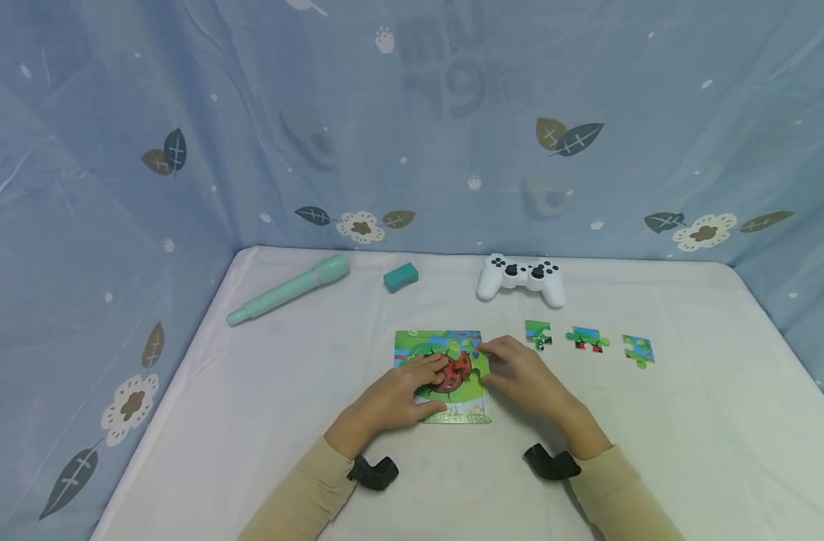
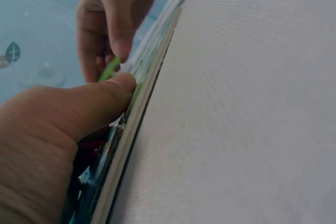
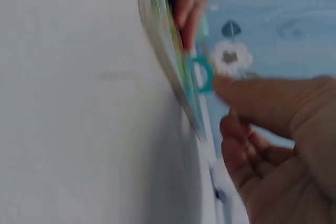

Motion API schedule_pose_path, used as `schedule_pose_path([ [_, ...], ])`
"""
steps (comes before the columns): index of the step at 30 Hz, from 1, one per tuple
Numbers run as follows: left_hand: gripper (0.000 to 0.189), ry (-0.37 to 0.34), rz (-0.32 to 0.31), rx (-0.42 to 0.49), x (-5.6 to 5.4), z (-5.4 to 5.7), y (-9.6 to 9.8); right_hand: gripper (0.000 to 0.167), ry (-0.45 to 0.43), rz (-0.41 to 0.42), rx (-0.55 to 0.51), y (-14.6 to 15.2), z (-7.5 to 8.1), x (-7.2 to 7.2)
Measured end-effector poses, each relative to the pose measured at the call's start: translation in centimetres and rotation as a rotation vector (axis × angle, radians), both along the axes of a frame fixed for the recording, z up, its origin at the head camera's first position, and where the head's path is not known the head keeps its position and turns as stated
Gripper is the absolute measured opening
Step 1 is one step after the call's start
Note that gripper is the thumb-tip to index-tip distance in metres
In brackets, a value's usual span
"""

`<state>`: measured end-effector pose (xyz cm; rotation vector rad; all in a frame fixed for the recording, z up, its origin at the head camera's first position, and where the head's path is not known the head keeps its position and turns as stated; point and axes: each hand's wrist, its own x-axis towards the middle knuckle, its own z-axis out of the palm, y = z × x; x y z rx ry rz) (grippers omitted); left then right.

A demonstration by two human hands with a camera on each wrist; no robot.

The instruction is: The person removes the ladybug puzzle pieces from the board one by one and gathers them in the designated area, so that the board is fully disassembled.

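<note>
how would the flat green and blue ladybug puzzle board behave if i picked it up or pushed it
The puzzle board is probably stiff: its pale edge runs straight in the left wrist view. Lying flat, it would likely slide rather than roll. Since green and blue interlocking puzzle pieces lie loose nearby, its fitted ones might drop out if tilted.

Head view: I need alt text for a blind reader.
A left hand rests on a ladybug puzzle while the right hand is at its right edge. Three loose pieces lie to the right; behind are a white controller, teal block and green tube.
</note>
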<state>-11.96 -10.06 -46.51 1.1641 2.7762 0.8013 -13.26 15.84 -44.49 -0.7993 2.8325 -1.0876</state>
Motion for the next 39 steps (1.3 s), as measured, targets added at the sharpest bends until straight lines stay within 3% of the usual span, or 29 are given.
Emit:
schedule_pose_path([
  [10,0.046,-0.008,-0.009,0.019,-0.1,-0.2,-0.1,0.044,-0.015,-0.103,0.032,6.1,0.9,0.3],
  [19,0.045,0.016,-0.012,0.046,-0.1,-0.2,-0.1,0.046,-0.050,-0.253,0.097,14.3,1.5,2.3],
  [26,0.045,0.003,-0.008,0.045,0.0,-0.2,-0.2,0.049,-0.093,-0.341,0.078,19.8,0.5,4.2],
  [33,0.045,-0.033,0.014,0.035,0.1,-0.2,-0.1,0.051,-0.142,-0.374,0.021,22.0,-0.8,4.8],
  [39,0.046,-0.034,0.011,0.041,0.1,-0.2,-0.1,0.046,-0.086,-0.328,-0.038,22.2,-1.7,4.8],
])
